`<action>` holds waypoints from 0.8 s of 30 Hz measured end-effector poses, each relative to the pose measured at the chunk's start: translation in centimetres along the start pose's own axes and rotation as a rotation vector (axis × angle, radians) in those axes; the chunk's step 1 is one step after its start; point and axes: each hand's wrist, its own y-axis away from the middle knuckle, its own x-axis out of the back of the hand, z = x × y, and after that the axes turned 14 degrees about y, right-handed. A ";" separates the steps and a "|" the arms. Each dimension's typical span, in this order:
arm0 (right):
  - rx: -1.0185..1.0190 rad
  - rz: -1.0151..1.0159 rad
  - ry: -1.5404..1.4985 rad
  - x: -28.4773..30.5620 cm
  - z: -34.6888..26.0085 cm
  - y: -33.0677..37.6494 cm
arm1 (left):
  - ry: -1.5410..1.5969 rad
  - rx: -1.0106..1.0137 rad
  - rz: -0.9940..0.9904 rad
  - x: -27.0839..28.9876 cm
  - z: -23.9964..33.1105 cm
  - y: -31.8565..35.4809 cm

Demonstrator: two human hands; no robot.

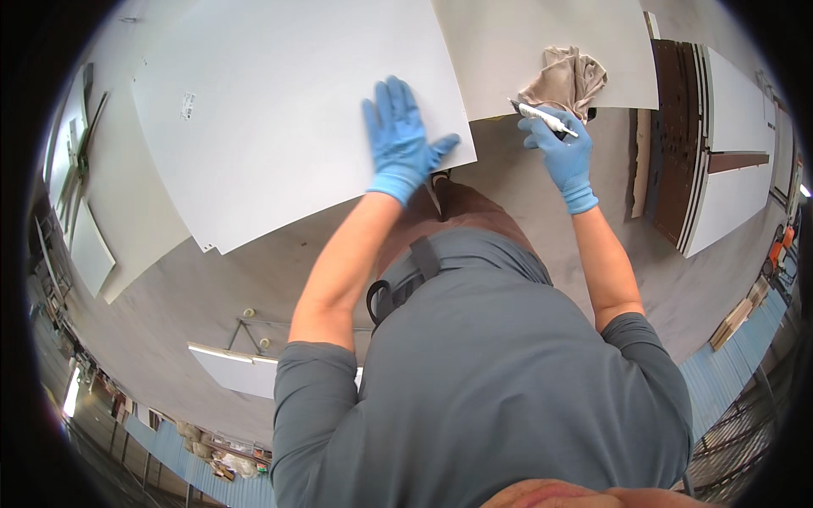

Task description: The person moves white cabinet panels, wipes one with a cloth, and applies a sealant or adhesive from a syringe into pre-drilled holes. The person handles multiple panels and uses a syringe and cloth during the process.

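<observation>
Workshop floor, grey concrete [212, 288], seen from above through my head view; stacked boards and blue sheet walling along the far rim. A big white panel [279, 110] lies flat, filling the upper left. A second pale panel [525, 51] sits just beside it, upper middle. Brown and white boards [690, 144] are stacked at the right, well apart from the hands. A small trestle with a white board [233, 360] stands lower left.

Left hand [400, 140], blue glove, lies flat on the white panel near its lower right corner, fingers spread, gripping nothing.

Right hand [561, 146], blue glove, is closed around a white marker [546, 118]. The marker's long axis runs upper left to lower right, dark tip toward the pale panel's edge. A tan rag [567, 80] lies bunched on that panel, just behind the marker.

My own torso and grey shirt block the lower view.
</observation>
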 end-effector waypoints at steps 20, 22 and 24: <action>0.023 0.187 -0.052 1.1 -3.1 2.2 | 0.550 -0.577 -0.324 2.3 6.2 0.1; 0.027 0.155 -0.160 1.6 -3.5 2.2 | 0.575 -0.498 -0.220 2.8 5.3 -0.1; 0.001 0.152 -0.139 2.4 -3.7 1.8 | 0.535 -0.192 -0.079 3.0 4.3 0.1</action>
